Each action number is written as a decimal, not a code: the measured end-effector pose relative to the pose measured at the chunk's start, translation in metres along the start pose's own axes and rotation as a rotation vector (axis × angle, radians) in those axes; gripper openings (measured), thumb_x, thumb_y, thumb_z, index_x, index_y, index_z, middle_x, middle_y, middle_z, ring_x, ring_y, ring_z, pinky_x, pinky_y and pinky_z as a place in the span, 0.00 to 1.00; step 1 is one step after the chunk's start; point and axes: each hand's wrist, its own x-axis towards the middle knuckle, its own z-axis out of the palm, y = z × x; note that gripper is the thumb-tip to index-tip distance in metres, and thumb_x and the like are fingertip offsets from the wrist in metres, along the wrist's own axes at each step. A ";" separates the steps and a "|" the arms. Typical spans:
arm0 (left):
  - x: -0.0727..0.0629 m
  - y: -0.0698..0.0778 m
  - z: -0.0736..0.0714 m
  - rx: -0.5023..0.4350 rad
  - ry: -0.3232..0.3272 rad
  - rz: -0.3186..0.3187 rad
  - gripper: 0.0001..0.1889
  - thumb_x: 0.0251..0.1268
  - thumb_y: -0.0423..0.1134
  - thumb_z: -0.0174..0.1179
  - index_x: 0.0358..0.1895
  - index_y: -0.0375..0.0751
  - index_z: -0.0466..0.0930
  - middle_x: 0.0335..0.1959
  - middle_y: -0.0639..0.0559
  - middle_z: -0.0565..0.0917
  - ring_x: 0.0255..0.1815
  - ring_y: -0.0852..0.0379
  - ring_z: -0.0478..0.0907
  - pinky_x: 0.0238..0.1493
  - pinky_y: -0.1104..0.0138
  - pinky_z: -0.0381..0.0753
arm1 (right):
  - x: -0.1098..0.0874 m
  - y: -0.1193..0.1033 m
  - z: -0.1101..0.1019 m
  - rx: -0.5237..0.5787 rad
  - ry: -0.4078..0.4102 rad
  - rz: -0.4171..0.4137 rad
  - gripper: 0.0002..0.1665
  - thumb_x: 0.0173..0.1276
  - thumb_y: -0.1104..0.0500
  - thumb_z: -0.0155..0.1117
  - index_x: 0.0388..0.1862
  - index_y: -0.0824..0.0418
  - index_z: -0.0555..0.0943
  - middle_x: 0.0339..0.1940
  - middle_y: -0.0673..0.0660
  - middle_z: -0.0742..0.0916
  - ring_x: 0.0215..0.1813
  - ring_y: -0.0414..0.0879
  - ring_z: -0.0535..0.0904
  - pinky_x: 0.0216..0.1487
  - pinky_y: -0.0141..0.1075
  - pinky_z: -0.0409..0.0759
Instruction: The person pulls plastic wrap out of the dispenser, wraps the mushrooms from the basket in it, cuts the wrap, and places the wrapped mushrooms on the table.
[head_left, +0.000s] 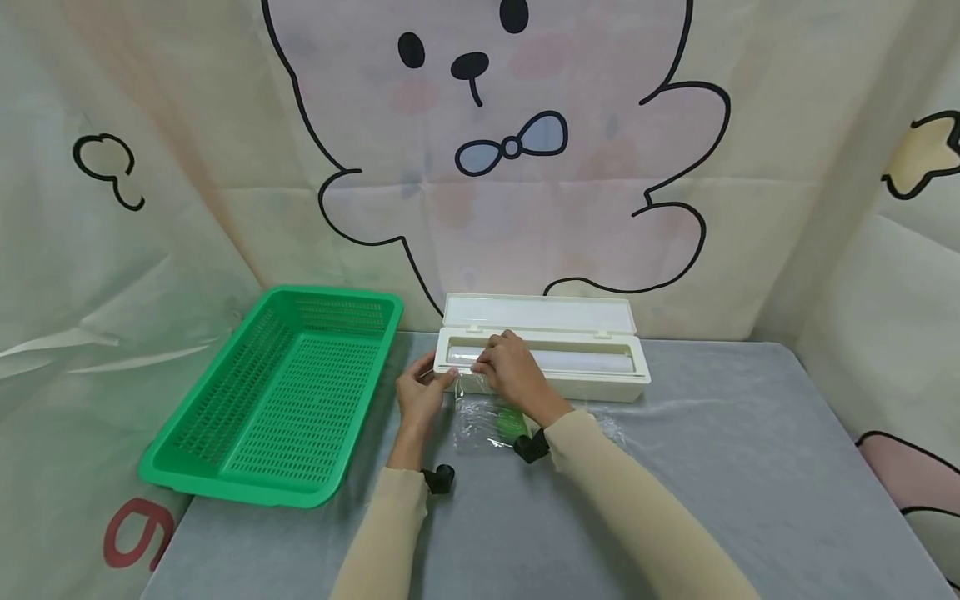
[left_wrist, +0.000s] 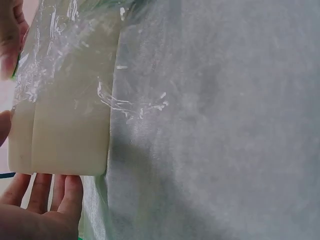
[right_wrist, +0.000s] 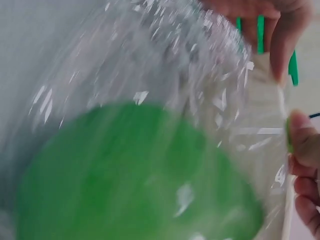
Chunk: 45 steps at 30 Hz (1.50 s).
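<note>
A white cling film dispenser box stands at the table's back, its lid raised and a film roll inside. My left hand grips the box's left end, thumb on the front top edge, fingers around the end. With my right hand I pinch a small green slider at the front rim. Clear cling film hangs over the box front onto the table. Under the film lies a rounded green object, its kind unclear, partly hidden by my right wrist in the head view.
A green perforated plastic basket stands on the left, partly over the table's edge. Grey cloth covers the table. A printed curtain hangs right behind the box and along the sides.
</note>
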 end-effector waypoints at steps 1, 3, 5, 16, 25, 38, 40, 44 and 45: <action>0.000 0.000 0.000 -0.003 0.002 -0.004 0.27 0.59 0.27 0.71 0.63 0.30 0.79 0.56 0.34 0.83 0.54 0.42 0.82 0.42 0.70 0.82 | -0.001 0.002 0.000 -0.006 0.016 -0.021 0.09 0.63 0.56 0.75 0.30 0.62 0.91 0.29 0.54 0.85 0.35 0.51 0.75 0.41 0.42 0.75; 0.000 0.000 0.000 -0.014 0.008 -0.013 0.27 0.59 0.26 0.71 0.63 0.31 0.79 0.56 0.35 0.83 0.54 0.43 0.82 0.42 0.71 0.82 | -0.004 0.005 -0.001 -0.015 0.043 -0.062 0.09 0.62 0.56 0.76 0.30 0.62 0.91 0.29 0.53 0.85 0.34 0.50 0.74 0.40 0.42 0.75; 0.000 -0.001 0.000 -0.025 0.010 -0.015 0.27 0.59 0.26 0.71 0.63 0.30 0.78 0.56 0.34 0.83 0.54 0.42 0.82 0.42 0.71 0.82 | -0.007 0.007 -0.002 -0.017 0.067 -0.096 0.08 0.61 0.57 0.76 0.31 0.62 0.91 0.28 0.53 0.84 0.33 0.50 0.74 0.39 0.42 0.75; -0.001 0.001 0.002 0.049 0.014 -0.022 0.27 0.61 0.28 0.71 0.65 0.33 0.78 0.58 0.38 0.82 0.57 0.44 0.80 0.52 0.59 0.81 | -0.011 0.011 -0.006 -0.071 0.061 -0.126 0.07 0.64 0.58 0.75 0.32 0.62 0.91 0.29 0.53 0.85 0.35 0.50 0.75 0.40 0.42 0.76; -0.002 0.002 0.002 0.056 0.019 -0.028 0.27 0.61 0.28 0.71 0.65 0.33 0.78 0.57 0.38 0.82 0.55 0.44 0.80 0.51 0.60 0.81 | -0.016 0.018 -0.009 -0.122 0.100 -0.163 0.08 0.64 0.58 0.75 0.30 0.62 0.91 0.27 0.52 0.84 0.33 0.50 0.74 0.39 0.41 0.76; 0.000 0.004 -0.001 0.016 0.002 -0.030 0.27 0.60 0.26 0.71 0.64 0.31 0.78 0.55 0.35 0.82 0.52 0.45 0.81 0.41 0.70 0.81 | -0.029 0.037 -0.021 -0.100 0.117 -0.199 0.06 0.62 0.60 0.76 0.30 0.63 0.91 0.26 0.53 0.84 0.33 0.50 0.73 0.37 0.41 0.75; 0.000 0.003 -0.001 0.018 0.003 -0.026 0.27 0.59 0.26 0.71 0.64 0.31 0.78 0.55 0.35 0.83 0.51 0.45 0.82 0.41 0.69 0.81 | -0.029 0.038 -0.023 -0.107 0.107 -0.201 0.07 0.62 0.59 0.76 0.30 0.63 0.91 0.27 0.53 0.84 0.33 0.50 0.73 0.37 0.41 0.75; 0.000 0.002 0.000 0.030 0.018 -0.024 0.27 0.59 0.26 0.71 0.63 0.31 0.79 0.54 0.37 0.83 0.51 0.45 0.82 0.42 0.68 0.82 | -0.031 0.040 -0.025 -0.093 0.098 -0.204 0.07 0.62 0.60 0.76 0.30 0.63 0.91 0.27 0.53 0.85 0.33 0.50 0.74 0.38 0.42 0.75; 0.000 0.002 0.000 0.028 0.018 -0.023 0.27 0.58 0.25 0.71 0.63 0.31 0.79 0.54 0.36 0.83 0.51 0.45 0.82 0.43 0.67 0.82 | -0.031 0.041 -0.025 -0.092 0.097 -0.203 0.07 0.62 0.60 0.76 0.30 0.63 0.91 0.27 0.53 0.85 0.33 0.50 0.74 0.38 0.41 0.75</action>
